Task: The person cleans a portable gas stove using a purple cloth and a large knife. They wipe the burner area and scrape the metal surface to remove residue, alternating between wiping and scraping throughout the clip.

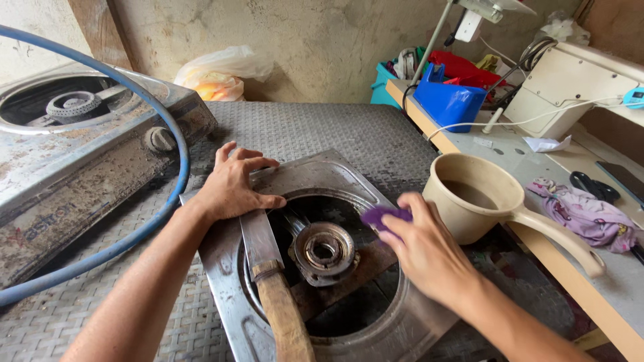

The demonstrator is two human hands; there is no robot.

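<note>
A small single-burner gas stove (322, 175) of stained metal lies on a patterned metal plate, its round burner head (325, 249) in the open well. My left hand (233, 184) presses flat on the stove's top left corner, fingers spread. My right hand (424, 247) pinches a small purple scrubbing pad (380, 215) at the right rim of the well. A knife with a wooden handle (284, 315) and a worn blade (258, 234) rests across the stove's left side, just below my left hand.
A beige scoop with a long handle (477, 201) holds water at the right. A second dirty stove (80, 144) and a blue hose (171, 134) lie at the left. A bench at the right carries a blue box (448, 102), a cloth (583, 211) and scissors (594, 184).
</note>
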